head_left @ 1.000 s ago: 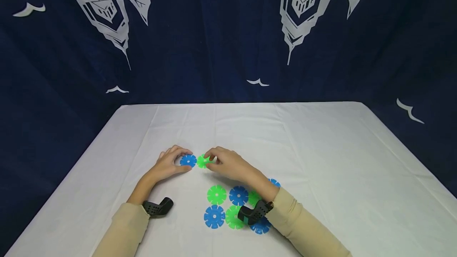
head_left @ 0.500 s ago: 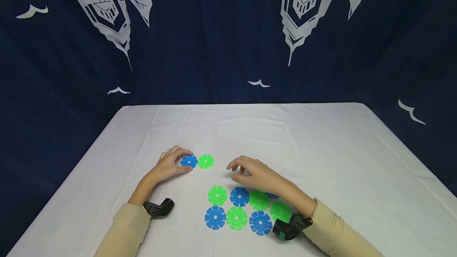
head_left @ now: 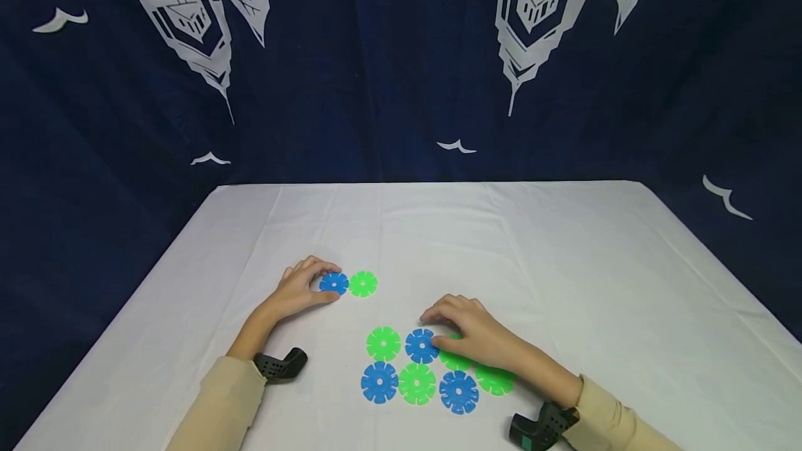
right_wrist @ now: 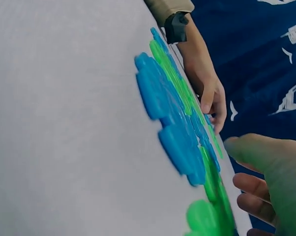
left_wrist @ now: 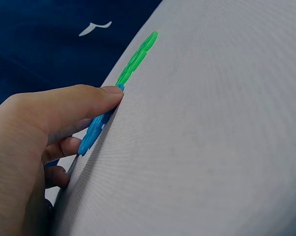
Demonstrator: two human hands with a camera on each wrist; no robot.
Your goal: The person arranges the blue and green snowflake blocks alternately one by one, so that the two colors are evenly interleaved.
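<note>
My left hand (head_left: 297,289) grips a blue notched plastic disc (head_left: 333,284), a flat interlocking toy disc, with the thumb at its near edge and fingers at its far edge. Touching that disc on the right is a green notched disc (head_left: 363,284), in line with it in the left wrist view too. My right hand (head_left: 477,331) is over the nearer group of discs, fingers loosely bent with nothing between them. Its thumb tip overlaps the edge of another blue disc (head_left: 418,346) in the head view, and the hand partly hides a green disc (head_left: 455,362).
Nearer the front lie more flat discs: a green one (head_left: 383,344), a blue one (head_left: 379,383), a second green one (head_left: 417,384), a second blue one (head_left: 459,392) and a green one at the right (head_left: 495,381). A white cloth (head_left: 564,256) covers the table, with a dark blue curtain (head_left: 376,89) behind.
My right hand has let go of the far green disc, leaving it beside the blue one, and moved right and nearer, over the front group. The left hand keeps its grip.
</note>
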